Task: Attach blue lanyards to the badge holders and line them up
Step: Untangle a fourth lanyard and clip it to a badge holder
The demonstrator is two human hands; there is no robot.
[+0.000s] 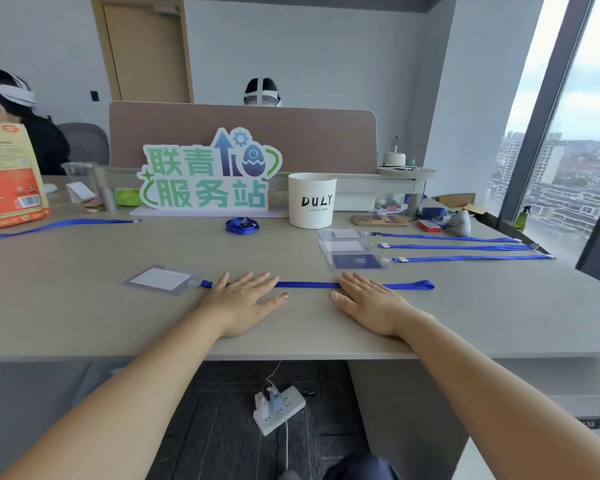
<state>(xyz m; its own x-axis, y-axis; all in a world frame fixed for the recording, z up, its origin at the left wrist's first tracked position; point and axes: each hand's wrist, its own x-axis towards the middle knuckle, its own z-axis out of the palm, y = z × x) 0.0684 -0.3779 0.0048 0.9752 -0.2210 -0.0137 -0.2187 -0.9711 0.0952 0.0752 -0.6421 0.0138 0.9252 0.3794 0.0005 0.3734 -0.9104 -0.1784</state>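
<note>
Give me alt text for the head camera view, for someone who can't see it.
Left hand and right hand lie flat on a blue lanyard joined to a badge holder on a grey desk. Three finished holders lie in a row at right.

Near the frame's middle, the blue lanyard [309, 285] is covered in two stretches where the left grip [248, 303] and right grip [371, 301] lie flat on it. At the left edge a second lanyard [59, 224] and an orange bag [7, 174] are cut off. The small print on the white cup [311, 200] is unreadable. The partition [243, 140] hides most of a person [262, 91].
</note>
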